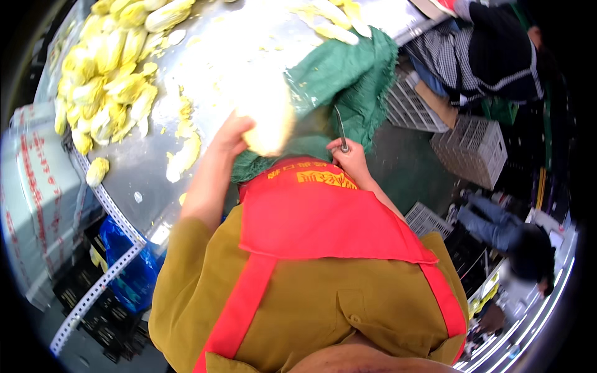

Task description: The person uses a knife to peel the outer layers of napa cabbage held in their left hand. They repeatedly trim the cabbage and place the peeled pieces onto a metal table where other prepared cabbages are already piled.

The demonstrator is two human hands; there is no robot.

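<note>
My left hand (233,134) grips a pale yellow head of napa cabbage (270,123), blurred and washed out by glare. In my right hand (350,158) is a small knife (340,122) with a thin blade that points away from me. Below and beyond both hands a green woven sack (347,63) drapes over the metal table (140,179) near my red apron. Loose yellow cabbage leaves (185,154) lie to the left of my left hand.
Many yellow cabbages (105,88) are heaped at the left, and a few more (333,21) lie at the far side. Perforated metal edging (119,212) borders the table. Grey plastic crates (471,149) stand at right, close to a person in checked clothing (447,60). Wrapped bales (46,200) stand left.
</note>
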